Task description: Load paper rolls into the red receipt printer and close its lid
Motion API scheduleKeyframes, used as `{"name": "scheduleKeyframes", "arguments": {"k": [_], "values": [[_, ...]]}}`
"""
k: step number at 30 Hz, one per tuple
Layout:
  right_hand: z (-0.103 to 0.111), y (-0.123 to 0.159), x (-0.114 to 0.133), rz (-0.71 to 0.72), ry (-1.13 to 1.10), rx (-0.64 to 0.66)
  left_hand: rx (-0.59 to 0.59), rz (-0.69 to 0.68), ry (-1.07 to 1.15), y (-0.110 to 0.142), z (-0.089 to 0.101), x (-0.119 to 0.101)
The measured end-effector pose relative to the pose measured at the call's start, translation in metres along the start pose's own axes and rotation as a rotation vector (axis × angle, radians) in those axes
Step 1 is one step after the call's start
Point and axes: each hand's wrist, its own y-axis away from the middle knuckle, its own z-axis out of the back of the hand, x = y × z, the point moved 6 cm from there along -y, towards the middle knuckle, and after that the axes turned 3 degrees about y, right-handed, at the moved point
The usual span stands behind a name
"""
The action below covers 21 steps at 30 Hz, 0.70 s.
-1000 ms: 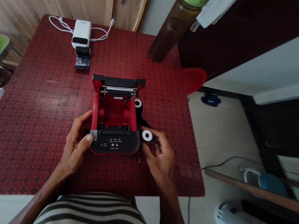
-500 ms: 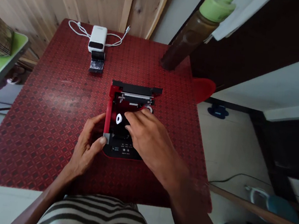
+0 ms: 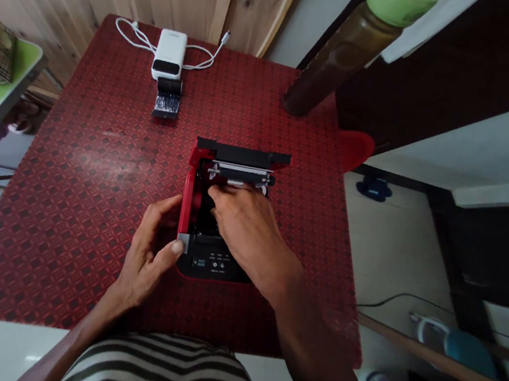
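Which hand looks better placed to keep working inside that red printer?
Probably the right hand: its fingers are already inside the open red printer. The left hand is outside, holding the front corner, and seems to be steadying it.

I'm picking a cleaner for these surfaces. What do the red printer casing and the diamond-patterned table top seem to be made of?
The red printer casing looks like moulded plastic: smooth, evenly coloured, softly glossy. The table top seems covered in vinyl or rubber sheet, with an embossed diamond pattern, a dull sheen and pale scuffs; the look can't settle which.
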Motion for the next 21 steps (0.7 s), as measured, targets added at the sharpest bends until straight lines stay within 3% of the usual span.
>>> {"name": "scheduleKeyframes", "arguments": {"k": [2,5,11,17,21], "values": [[-0.001,0.003,-0.001,0.008,-0.039,0.012,-0.001,0.004,0.004,0.0,0.0,0.001],[0.006,0.016,-0.006,0.067,-0.161,-0.089,0.0,0.0,0.018,0.0,0.0,0.0],[0.02,0.052,-0.013,0.311,-0.436,-0.215,-0.005,-0.015,-0.001,-0.001,0.0,-0.003],[0.015,0.051,-0.012,0.305,-0.388,-0.201,0.012,0.033,0.118,-0.002,0.003,-0.006],[0.018,0.061,-0.012,0.267,-0.403,-0.36,-0.105,-0.054,0.059,-0.03,0.016,-0.024]]}}
